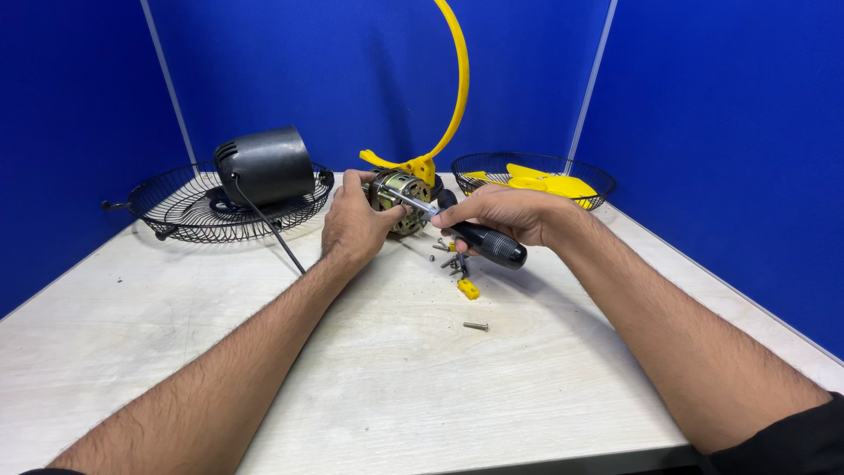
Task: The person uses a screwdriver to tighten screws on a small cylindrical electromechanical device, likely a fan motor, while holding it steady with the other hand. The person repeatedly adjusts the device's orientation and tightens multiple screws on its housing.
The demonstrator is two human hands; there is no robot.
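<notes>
**A:** Motor [397, 195] sits at the back middle of the table [396, 387], right against my left hand [353, 224]; I have the fingers curled round its left side, holding it steady.

**B:** And the right?

**A:** Right hand [510, 214] is closed on the black-handled screwdriver [488, 241]; the shaft runs up and left from my fist, tip on the motor's face; the motor lies just left of that hand.

**B:** Anything loose nearby?

**A:** Screws [450, 257] in a small heap under the handle; one single screw [476, 326] nearer me; a yellow clip [469, 289] between; black housing [265, 164] resting on the left grille [176, 207]; yellow blades [541, 184] in the right grille [598, 180].
</notes>
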